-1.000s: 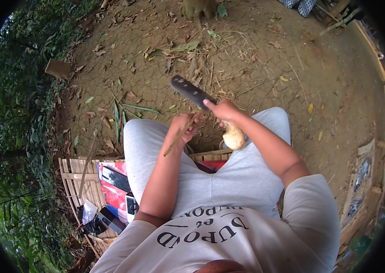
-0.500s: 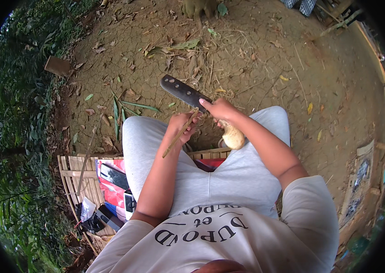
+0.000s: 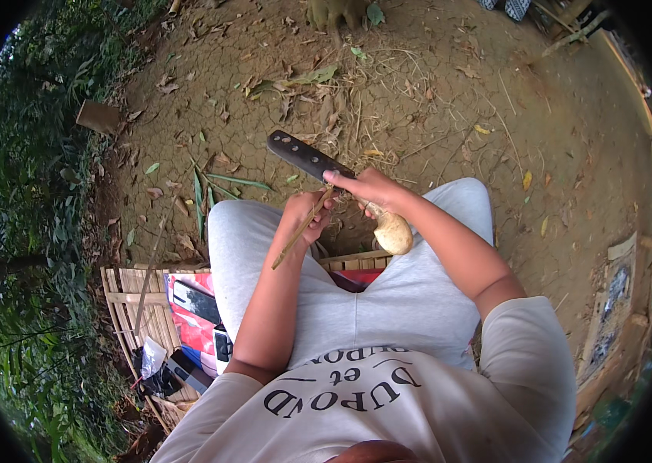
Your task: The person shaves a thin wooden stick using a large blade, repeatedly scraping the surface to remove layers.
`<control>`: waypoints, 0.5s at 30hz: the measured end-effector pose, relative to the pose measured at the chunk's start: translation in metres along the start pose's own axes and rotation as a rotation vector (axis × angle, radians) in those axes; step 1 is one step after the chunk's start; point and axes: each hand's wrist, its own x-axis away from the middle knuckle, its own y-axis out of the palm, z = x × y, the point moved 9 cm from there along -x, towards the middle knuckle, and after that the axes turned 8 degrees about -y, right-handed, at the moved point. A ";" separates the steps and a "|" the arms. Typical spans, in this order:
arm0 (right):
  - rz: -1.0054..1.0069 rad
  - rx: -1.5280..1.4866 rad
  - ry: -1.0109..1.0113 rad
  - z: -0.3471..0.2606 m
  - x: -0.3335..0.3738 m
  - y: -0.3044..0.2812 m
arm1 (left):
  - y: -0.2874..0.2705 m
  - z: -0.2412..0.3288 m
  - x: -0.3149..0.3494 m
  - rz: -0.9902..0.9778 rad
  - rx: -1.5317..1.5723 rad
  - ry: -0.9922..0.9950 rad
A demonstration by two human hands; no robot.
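The knife [image 3: 303, 152] slants above the gap between the knees; I'd judge its dark blade stiff and fairly weighty, best held by the bulbous pale handle [image 3: 394, 233]. The right hand [image 3: 374, 189] is closed around it near the blade, thumb extended. The left hand [image 3: 307, 213] has fingers curled around the thin brown stick [image 3: 292, 241], probably light and slightly springy, safest gripped below the blade. From here, those 2 hands hide the cutting edge and the stick's exact contact.
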 end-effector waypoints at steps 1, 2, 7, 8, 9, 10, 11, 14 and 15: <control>-0.020 0.025 -0.057 -0.006 0.001 0.002 | -0.004 -0.001 -0.003 0.006 0.003 0.008; -0.021 0.031 -0.061 -0.005 -0.001 0.004 | -0.008 -0.001 -0.006 0.012 0.007 0.016; 0.025 -0.061 0.047 0.009 -0.001 -0.001 | 0.007 0.002 -0.001 -0.093 0.025 -0.001; 0.031 -0.071 0.068 0.012 -0.002 -0.003 | 0.010 0.003 0.000 -0.103 0.026 -0.005; 0.032 -0.079 0.087 0.014 -0.003 -0.003 | 0.012 0.000 -0.003 -0.140 0.093 -0.044; 0.034 -0.086 0.106 0.017 -0.003 -0.004 | 0.015 -0.003 -0.009 -0.178 0.160 -0.083; 0.022 -0.101 0.107 0.017 -0.002 -0.003 | 0.018 -0.005 -0.015 -0.216 0.225 -0.123; -0.013 -0.137 0.116 0.012 0.003 -0.002 | 0.030 -0.011 -0.024 -0.295 0.287 -0.204; -0.016 -0.146 0.125 0.012 0.004 -0.002 | 0.029 -0.011 -0.030 -0.299 0.290 -0.199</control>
